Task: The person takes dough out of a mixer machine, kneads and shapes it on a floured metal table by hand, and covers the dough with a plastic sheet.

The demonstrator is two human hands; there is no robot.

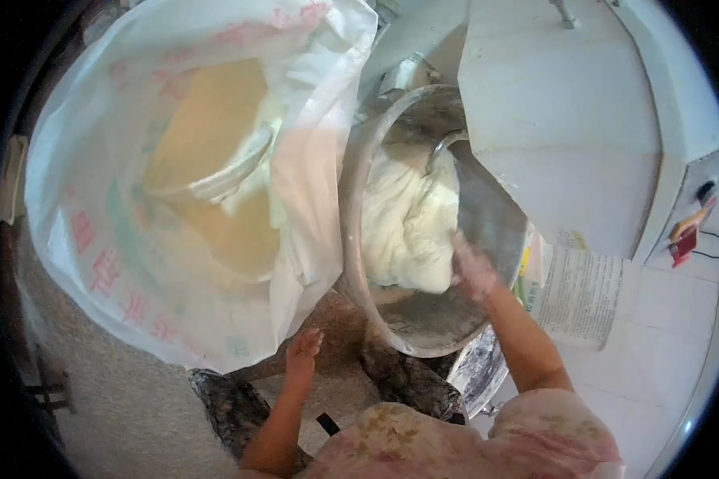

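A big pale mass of dough (411,219) fills the left part of a round metal mixing bowl (361,263), with a curved metal hook (449,142) over it near the top. My right hand (473,270) is inside the bowl against the dough's right edge; its fingers are blurred, so their exact pose is unclear. My left hand (304,348) is below the large white sack, left of the bowl, with its fingers slightly curled and nothing visible in it.
An open white sack (311,184) with red print stands at left, holding pale powder. The white mixer housing (563,104) overhangs the bowl at upper right. A printed sheet (579,295) lies right of the bowl. Speckled floor (128,399) shows at lower left.
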